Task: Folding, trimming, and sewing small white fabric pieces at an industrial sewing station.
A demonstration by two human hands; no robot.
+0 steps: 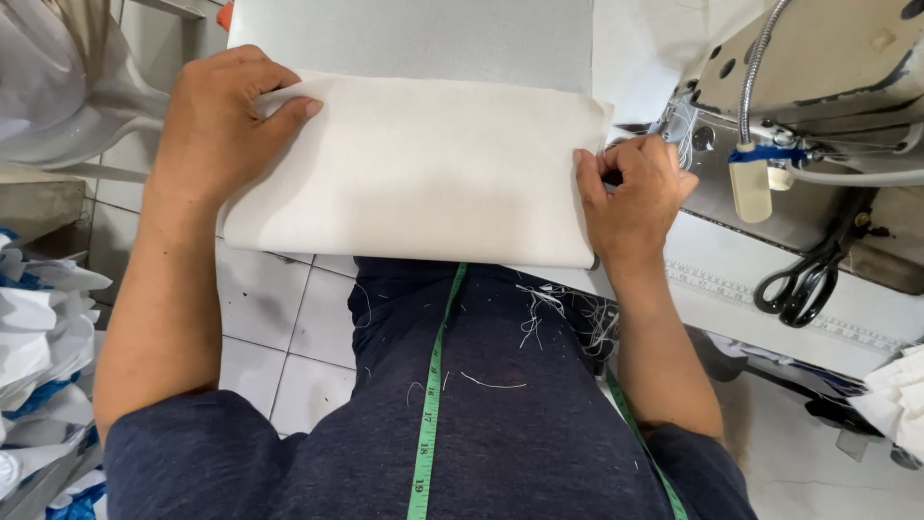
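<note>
No pkgs, signs or screens in view. Only label-like thing: a small cream tag (750, 191), oblong w/ rounded lower end, hanging under a blue band at far right, by the grey machine body. Can't tell if it bears print.

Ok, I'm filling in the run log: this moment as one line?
left hand: grips cloth's left edge | right hand: pinches right edge by sewing machine | white cloth: folded flat | scissors: idle

White sewing tbl (828, 318): folded cloth (414, 169), blk scissors (804, 279), machine (828, 87).
</note>
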